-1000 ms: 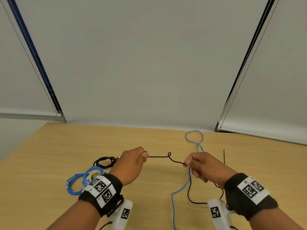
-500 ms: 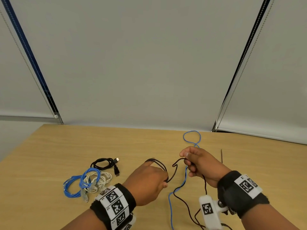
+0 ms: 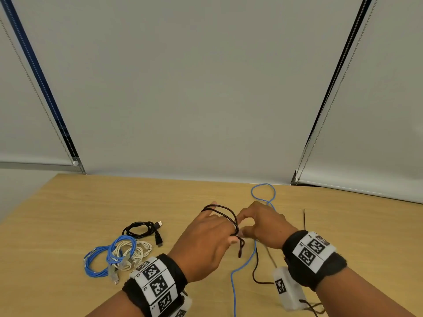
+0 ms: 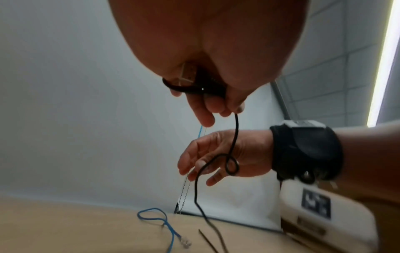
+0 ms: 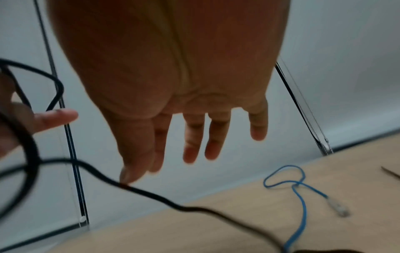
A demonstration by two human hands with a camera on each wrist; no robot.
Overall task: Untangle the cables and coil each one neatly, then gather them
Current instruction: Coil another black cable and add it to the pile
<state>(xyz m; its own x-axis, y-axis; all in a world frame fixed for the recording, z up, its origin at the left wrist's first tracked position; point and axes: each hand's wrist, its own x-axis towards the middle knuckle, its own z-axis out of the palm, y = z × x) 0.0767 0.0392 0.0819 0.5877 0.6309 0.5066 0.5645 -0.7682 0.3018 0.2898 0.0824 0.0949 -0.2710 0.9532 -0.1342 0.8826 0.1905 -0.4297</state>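
Wood-grain table (image 3: 68, 213) spreads under everything, and the finished work sits off to the left side of it: a blue coil (image 3: 98, 261), a cream coil (image 3: 135, 249) and a black coil (image 3: 142, 229) bunched close together, probably parked there so they stay out of the way. One loose blue cable (image 3: 242, 266) lies uncoiled, running from a loop near the far edge toward the person. Above it the left hand (image 3: 206, 239) is raised as a former, with turns of the thin black cable (image 3: 223, 212) looped round its fingers and thumb, which curl to trap them. The right hand (image 3: 263, 225) hangs just beside it, fingers slack and spread, only the thumb tip touching the strand, guiding rather than gripping, I'd say. A small kink loop (image 4: 232, 165) sits in the hanging strand; it may need shaking out before the next wrap.
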